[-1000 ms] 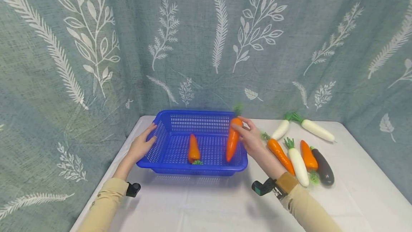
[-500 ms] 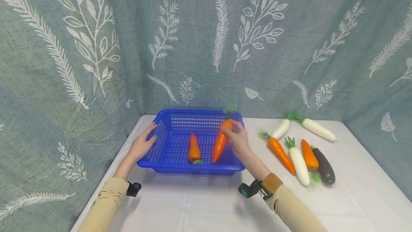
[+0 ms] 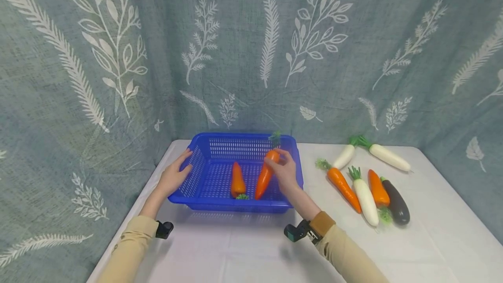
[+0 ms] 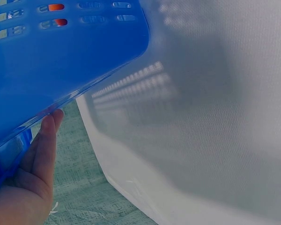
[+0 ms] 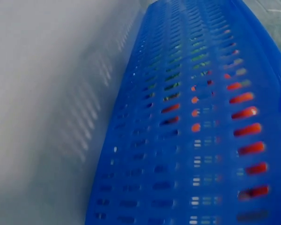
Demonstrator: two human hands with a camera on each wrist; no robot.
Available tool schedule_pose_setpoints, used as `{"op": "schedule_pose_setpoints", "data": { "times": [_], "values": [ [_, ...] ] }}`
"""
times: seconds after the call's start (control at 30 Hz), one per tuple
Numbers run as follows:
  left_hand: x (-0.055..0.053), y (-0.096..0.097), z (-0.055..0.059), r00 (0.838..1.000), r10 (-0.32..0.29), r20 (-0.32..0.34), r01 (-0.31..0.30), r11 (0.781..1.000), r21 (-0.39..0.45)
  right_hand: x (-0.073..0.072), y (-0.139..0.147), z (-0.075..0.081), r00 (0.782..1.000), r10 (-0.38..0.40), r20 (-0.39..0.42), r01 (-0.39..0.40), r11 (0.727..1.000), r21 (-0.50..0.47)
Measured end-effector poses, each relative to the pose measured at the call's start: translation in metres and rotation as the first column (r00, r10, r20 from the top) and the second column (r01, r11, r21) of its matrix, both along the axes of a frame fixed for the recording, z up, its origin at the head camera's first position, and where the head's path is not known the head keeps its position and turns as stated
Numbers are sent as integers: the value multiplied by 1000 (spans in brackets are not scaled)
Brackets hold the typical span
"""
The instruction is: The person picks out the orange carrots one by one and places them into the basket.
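Nearest you, your two beige sleeves reach over a table (image 3: 235, 248) covered in white cloth, with a small black device (image 3: 165, 229) at your left wrist and a brown band (image 3: 323, 223) around your right.

Ahead stands a rectangular blue plastic basket (image 3: 232, 205) with slotted walls. Your left hand (image 3: 173, 176) is at its left rim, thumb apart from the extended fingers, fingertips touching the edge. Your right hand (image 3: 286, 171), inside the basket's right half, holds a glossy orange carrot (image 3: 263, 182) near its thick end. This carrot slants, narrow tip toward you, feathery green top toward the far wall; whether its tip touches the basket floor, you cannot tell. To its left, apart from it, a second, darker orange carrot (image 3: 237, 180) lies in the basket, leafy end near you, tip pointing away.

On the table to the right, left to right, lie a long orange carrot (image 3: 344, 190), a smooth white radish (image 3: 365, 203) with green leaves, a stubby orange carrot (image 3: 378, 190) and a dark purple eggplant (image 3: 395, 203). Farther back, two more white radishes (image 3: 389, 157) lie with their leaves meeting. Farthest is a grey-green curtain (image 3: 235, 56) printed with white leaves.
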State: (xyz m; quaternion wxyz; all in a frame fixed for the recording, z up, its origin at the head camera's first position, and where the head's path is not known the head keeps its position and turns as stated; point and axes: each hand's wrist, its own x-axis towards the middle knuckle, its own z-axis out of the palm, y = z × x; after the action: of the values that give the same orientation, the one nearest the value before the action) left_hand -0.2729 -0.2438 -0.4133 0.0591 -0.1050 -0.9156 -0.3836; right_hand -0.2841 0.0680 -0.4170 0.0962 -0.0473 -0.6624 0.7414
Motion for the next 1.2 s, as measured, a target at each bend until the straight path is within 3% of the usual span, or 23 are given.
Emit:
{"op": "schedule_pose_setpoints", "data": {
  "times": [0.2,0.43,0.57,0.97,1.2],
  "values": [
    [1,1,1,1000,-3,-17,3,1000,-8,1,-14,2,1000,-7,15,6,998,67],
    [1,1,-1,1000,1,-16,-1,1000,-3,-4,-33,-1,996,-48,72,47,999,12],
    [0,1,-2,1000,-1,-10,1,1000,-2,-6,-37,-1,994,-63,88,59,997,42],
    [1,0,-2,1000,12,1,-12,1000,-5,-4,-35,-5,977,77,201,-120,970,211],
    [1,1,-4,1000,17,-11,-17,1000,1,-3,-35,-7,945,177,274,-238,949,209]
  ]
}}
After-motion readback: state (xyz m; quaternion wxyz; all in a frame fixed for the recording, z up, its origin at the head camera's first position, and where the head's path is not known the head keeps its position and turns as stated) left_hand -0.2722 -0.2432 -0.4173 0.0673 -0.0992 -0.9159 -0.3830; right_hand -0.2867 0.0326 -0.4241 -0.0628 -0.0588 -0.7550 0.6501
